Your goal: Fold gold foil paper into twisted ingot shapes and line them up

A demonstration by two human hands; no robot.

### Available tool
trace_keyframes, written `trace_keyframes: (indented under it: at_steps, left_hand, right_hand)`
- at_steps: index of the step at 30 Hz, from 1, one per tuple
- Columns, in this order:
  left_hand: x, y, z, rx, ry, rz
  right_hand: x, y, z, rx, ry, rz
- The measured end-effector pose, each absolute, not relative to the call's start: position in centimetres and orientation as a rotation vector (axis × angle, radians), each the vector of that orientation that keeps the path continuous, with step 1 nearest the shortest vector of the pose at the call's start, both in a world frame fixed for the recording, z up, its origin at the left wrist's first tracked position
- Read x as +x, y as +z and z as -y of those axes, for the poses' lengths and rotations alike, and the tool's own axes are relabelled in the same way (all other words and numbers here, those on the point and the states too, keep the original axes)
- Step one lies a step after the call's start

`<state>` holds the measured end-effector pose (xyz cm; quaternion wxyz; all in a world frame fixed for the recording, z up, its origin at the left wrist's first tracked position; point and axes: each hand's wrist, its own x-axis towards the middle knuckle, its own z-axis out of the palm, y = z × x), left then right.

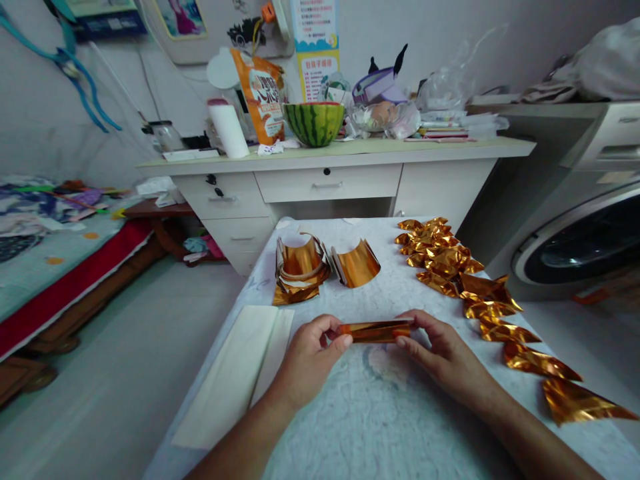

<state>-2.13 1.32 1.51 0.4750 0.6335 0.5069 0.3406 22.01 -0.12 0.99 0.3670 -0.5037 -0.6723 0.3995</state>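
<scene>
A narrow strip of shiny copper-gold foil (377, 331), curled lengthwise, is held level above the table. My left hand (313, 357) pinches its left end between thumb and fingers. At the right end, my right hand (445, 353) grips it the same way. Beyond the hands lie a curled stack of gold foil sheets (301, 263) with pale edges and a smaller curled stack (357, 264) beside it. Several twisted gold foil pieces (447, 263) form a line down the right side of the table. White paper sheets (233, 373) lie flat left of my left hand.
The table (395, 427) has a pale quilted cover. Behind it stands a white desk (325, 180) bearing a watermelon half (314, 124), an orange pouch (263, 100) and a white roll (229, 130). A washing machine (590, 220) is at right, a bed (75, 280) at left.
</scene>
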Motion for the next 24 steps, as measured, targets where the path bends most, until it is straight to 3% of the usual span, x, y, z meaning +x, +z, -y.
trace_keyframes:
  at_steps: [6, 10, 14, 19, 24]
  left_hand:
    - [-1.9, 1.2, -1.3, 1.39, 0.824, -1.147]
    - [-1.7, 1.1, -1.1, 1.453, 0.876, -1.278]
    - [-1.3, 1.9, -0.3, 1.691, 1.087, -1.522]
    - [-0.3, 3.4, 1.6, 2.004, 0.961, -1.152]
    - [0.5, 3.0, 2.6, 1.998, 0.875, -0.958]
  right_hand:
    - [22.0, 0.0, -0.3, -1.161, 1.248, 1.547]
    - [22.0, 0.0, -0.4, -1.168, 1.21, 1.511]
    - [22.0, 1.0, -0.2, -1.278, 0.886, 1.541]
    - [21.5, 1.8, 0.2, -1.355, 0.381, 1.673]
    - [20.2, 1.4, 0.8, -1.224, 0.111, 1.861]
